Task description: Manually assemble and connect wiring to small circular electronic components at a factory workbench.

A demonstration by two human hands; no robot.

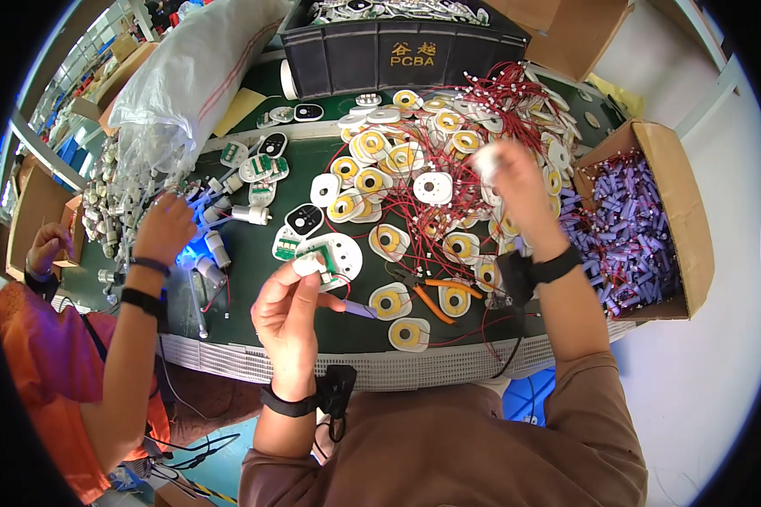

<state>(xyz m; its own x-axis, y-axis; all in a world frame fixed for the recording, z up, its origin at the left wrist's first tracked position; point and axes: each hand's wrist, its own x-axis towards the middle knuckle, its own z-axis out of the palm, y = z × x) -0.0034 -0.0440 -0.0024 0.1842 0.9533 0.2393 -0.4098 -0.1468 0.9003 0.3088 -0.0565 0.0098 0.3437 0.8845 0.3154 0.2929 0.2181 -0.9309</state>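
Observation:
My left hand (289, 325) is closed in a pinch on a small green circuit board (328, 260) with a white part on it. Around it shows a white round plate with black holes (345, 253); I cannot tell whether the plate is held or lies on the table. Beside my fingers, a purple battery (358, 309) hangs on a red wire. My right hand (522, 190), smeared by motion, is raised over the pile of white discs with yellow centres (372, 145) and red wires. Its fingers close on a white piece (486, 162) too blurred to name.
Orange-handled pliers (431, 302) lie between discs. At right stands a cardboard box (685, 228) of purple batteries; a black bin (402, 68) sits at the back. To the left, a co-worker's hand (166, 226) works by blue-lit parts (203, 245) and a white sack (190, 76).

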